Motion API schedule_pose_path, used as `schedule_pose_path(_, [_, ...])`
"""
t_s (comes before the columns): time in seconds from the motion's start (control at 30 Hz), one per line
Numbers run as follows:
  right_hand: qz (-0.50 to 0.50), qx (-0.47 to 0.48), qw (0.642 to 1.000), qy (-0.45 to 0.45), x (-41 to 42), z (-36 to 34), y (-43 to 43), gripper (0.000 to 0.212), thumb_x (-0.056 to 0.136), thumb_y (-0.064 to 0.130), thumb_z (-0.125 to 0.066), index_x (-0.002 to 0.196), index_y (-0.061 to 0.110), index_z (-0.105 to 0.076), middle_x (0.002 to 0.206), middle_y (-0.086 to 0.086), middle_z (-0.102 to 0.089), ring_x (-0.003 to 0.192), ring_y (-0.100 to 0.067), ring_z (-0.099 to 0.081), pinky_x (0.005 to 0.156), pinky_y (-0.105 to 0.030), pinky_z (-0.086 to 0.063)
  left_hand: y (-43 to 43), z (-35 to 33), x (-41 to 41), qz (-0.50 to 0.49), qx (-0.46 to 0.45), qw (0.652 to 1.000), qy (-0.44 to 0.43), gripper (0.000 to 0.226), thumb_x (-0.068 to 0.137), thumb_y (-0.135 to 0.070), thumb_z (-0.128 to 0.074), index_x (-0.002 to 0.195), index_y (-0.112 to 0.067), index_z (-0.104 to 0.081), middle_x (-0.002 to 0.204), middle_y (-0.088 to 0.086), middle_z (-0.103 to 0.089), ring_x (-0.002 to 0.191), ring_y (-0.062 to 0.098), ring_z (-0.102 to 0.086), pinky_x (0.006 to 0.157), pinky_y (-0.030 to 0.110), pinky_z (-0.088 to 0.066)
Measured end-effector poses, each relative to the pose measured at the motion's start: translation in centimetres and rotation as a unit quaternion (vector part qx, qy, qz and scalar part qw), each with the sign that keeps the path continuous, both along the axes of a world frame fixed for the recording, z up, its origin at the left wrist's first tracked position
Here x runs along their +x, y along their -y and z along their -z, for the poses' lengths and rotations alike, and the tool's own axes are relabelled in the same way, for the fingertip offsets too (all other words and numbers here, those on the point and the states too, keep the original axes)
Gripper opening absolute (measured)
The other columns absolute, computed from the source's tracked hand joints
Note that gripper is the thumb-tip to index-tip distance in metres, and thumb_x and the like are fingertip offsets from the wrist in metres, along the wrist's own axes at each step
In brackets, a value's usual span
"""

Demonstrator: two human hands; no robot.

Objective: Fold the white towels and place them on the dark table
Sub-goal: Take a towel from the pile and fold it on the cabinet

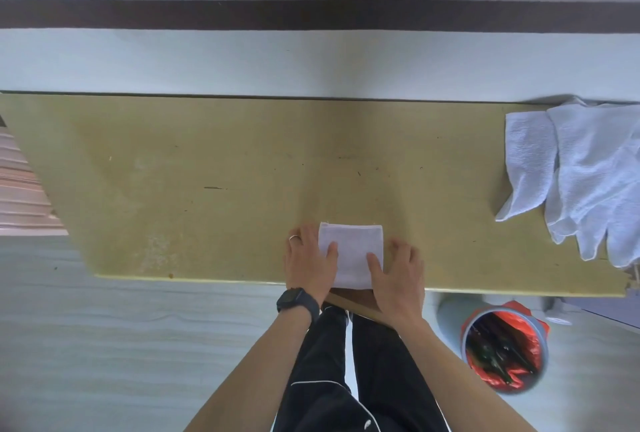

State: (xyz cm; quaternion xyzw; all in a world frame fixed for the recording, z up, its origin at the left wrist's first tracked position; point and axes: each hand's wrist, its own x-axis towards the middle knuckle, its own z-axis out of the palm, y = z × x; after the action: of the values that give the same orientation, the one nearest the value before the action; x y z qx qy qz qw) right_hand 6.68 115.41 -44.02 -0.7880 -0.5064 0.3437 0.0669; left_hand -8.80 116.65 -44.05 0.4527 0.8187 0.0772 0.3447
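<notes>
Towel (349, 244) lies folded at the counter (207, 171) near edge; left hand (310, 260) and right hand (398, 274) press it flat-fingered, likely setting the crease.

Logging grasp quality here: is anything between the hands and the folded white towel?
Nothing visible. The left hand and right hand both rest directly on the folded towel at the yellow table's near edge.

The folded towel (349, 258) at the table's near edge is matt white cloth with a fine nap. The loose towels (588, 168) at its right end are the same cloth, crinkled. The table top (207, 171) is a matt yellowish board, scratched and worn pale towards its near-left corner. The bin liner (516, 308) is glossy orange plastic.
</notes>
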Motion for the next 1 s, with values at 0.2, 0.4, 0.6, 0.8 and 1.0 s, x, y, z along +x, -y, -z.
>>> schedule_pose_path(0.2, [0.114, -0.089, 0.989, -0.04, -1.0, 0.0, -3.4, 0.039, 0.085, 0.041, -0.07, 0.112, 0.018, -0.053, 0.107, 0.003, -0.061, 0.102, -0.023, -0.058, 0.086, -0.038, -0.048, -2.2, 0.3, 1.1, -0.14, -0.068, 0.987, 0.041, 0.029, 0.087, -0.031, -0.068, 0.105, -0.015, -0.051, 0.107, 0.01, -0.065, 0.1, 0.03, -0.059, 0.084, 0.041, -0.051])
schedule_pose_path(0.4, [0.153, -0.149, 0.971, -0.105, -1.0, -0.3, -4.6, 0.022, 0.086, 0.025, -0.067, 0.103, 0.021, -0.053, 0.094, 0.005, -0.059, 0.089, -0.02, -0.056, 0.075, -0.031, -0.044, -2.5, 0.8, 0.7, -0.192, -0.107, 0.97, 0.107, 0.022, 0.085, -0.032, -0.067, 0.099, -0.016, -0.063, 0.102, 0.005, -0.067, 0.09, 0.027, -0.063, 0.077, 0.037, -0.054])
schedule_pose_path(0.6, [0.175, -0.113, 0.958, -0.195, -0.1, -1.7, -3.8, 0.022, 0.082, 0.026, -0.071, 0.101, 0.019, -0.063, 0.094, 0.002, -0.067, 0.083, -0.017, -0.061, 0.064, -0.029, -0.044, -2.1, -1.7, -0.5, -0.211, -0.072, 0.943, 0.246, 0.033, 0.083, -0.02, -0.075, 0.111, -0.016, -0.057, 0.102, -0.002, -0.063, 0.094, 0.02, -0.061, 0.08, 0.032, -0.049])
schedule_pose_path(0.8, [0.093, -0.027, 0.955, -0.28, 1.2, -8.4, -4.8, 0.012, 0.086, 0.027, -0.074, 0.095, 0.022, -0.067, 0.092, 0.006, -0.071, 0.086, -0.014, -0.065, 0.072, -0.028, -0.048, -3.1, -8.9, -3.5, -0.131, 0.022, 0.94, 0.316, 0.027, 0.082, -0.017, -0.079, 0.109, -0.015, -0.073, 0.097, -0.003, -0.074, 0.091, 0.014, -0.068, 0.07, 0.015, -0.05])
schedule_pose_path(1.0, [-0.012, 0.094, 0.944, -0.315, 2.4, -19.1, -7.0, 0.008, 0.091, 0.022, -0.07, 0.098, 0.024, -0.073, 0.091, 0.01, -0.076, 0.084, -0.005, -0.068, 0.071, -0.017, -0.049, -5.1, -20.4, -4.6, -0.039, 0.135, 0.936, 0.324, 0.019, 0.082, -0.031, -0.079, 0.099, -0.022, -0.077, 0.092, -0.01, -0.076, 0.09, 0.009, -0.069, 0.074, 0.019, -0.048])
